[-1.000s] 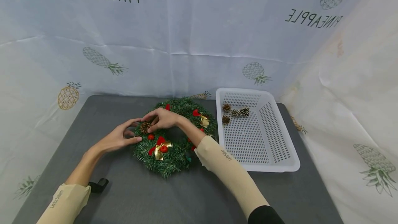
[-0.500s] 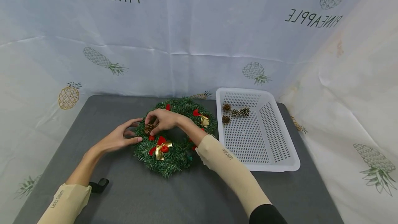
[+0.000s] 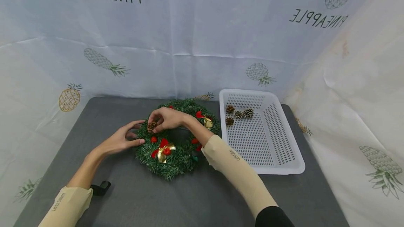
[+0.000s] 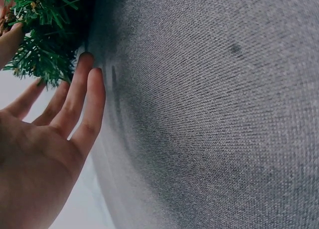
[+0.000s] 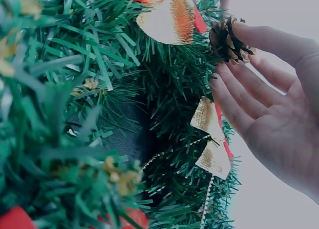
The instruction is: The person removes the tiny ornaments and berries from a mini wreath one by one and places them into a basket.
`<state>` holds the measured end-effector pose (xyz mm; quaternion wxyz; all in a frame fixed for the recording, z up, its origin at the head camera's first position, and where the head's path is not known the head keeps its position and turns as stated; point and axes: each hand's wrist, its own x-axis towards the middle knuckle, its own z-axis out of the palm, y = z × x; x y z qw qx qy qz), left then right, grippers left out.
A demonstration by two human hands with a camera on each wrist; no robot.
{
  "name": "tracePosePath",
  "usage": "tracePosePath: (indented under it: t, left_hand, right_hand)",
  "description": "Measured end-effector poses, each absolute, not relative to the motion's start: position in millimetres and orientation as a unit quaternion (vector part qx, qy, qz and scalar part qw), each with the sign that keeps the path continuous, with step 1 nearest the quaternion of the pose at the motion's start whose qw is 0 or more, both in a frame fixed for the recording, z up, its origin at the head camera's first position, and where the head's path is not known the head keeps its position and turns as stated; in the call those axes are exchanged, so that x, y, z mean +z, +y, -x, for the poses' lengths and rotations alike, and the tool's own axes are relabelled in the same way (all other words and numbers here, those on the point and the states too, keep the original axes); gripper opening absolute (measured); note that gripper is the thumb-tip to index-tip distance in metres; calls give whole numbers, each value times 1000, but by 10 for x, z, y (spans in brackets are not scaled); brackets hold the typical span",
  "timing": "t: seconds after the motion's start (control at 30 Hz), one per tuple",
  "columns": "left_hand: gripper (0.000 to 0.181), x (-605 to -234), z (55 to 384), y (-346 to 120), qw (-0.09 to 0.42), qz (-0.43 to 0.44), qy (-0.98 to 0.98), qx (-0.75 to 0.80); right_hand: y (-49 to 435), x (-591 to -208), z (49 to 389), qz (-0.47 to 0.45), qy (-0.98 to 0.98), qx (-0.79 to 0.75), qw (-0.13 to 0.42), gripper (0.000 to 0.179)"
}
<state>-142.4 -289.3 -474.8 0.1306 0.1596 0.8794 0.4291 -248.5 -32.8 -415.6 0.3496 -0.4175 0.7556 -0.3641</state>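
Observation:
A green wreath [image 3: 170, 169] with red and gold bows and red berries lies on the grey table. My right hand [image 3: 170, 117] reaches over its left part and grips a brown pine cone [image 3: 152, 126] between thumb and fingers. In the right wrist view the pine cone [image 5: 229, 41] sits right at the wreath's greenery, the thumb along one side. My left hand [image 3: 119, 140] is at the wreath's left outer edge, thumb and fingers spread. The left wrist view shows its fingers [image 4: 92, 99] straight, tips close to the green needles [image 4: 45, 54].
Right of the wreath stands a white perforated basket [image 3: 295, 157] with several pine cones [image 3: 248, 113] near its far left corner. A black strap [image 3: 100, 188] shows by the left wrist. Behind the table [image 3: 151, 206] hangs a pineapple-print curtain [image 3: 202, 31].
My right hand has shifted the pine cone slightly to the right over the wreath, its fingers closing further around it. The left hand stays in place.

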Motion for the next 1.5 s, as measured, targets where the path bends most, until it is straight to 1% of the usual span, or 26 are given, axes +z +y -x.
tracePosePath:
  t: [0.4, 0.53, 0.67, 1.07, 1.3, 1.5]
  left_hand:
    - [79, -4765, 1414, -2895, 131, -163, 876, 435]
    - [80, -4765, 1418, -2892, 133, -161, 876, 434]
    - [80, -4764, 1413, -2901, 135, -159, 876, 435]
    - [79, -4764, 1410, -2895, 127, -162, 879, 429]
    - [78, -4762, 1398, -2895, 122, -167, 880, 427]
    - [77, -4759, 1390, -2894, 121, -166, 881, 427]
  right_hand:
    - [-205, -3945, 2549, 428, 755, -371, 330, 39]
    - [-118, -3854, 2592, 422, 760, -377, 320, 40]
    - [-41, -3773, 2619, 416, 757, -389, 320, 41]
    - [244, -3590, 2685, 391, 764, -417, 299, 42]
    - [417, -3486, 2719, 376, 777, -423, 276, 43]
    - [586, -3441, 2759, 375, 787, -425, 245, 40]
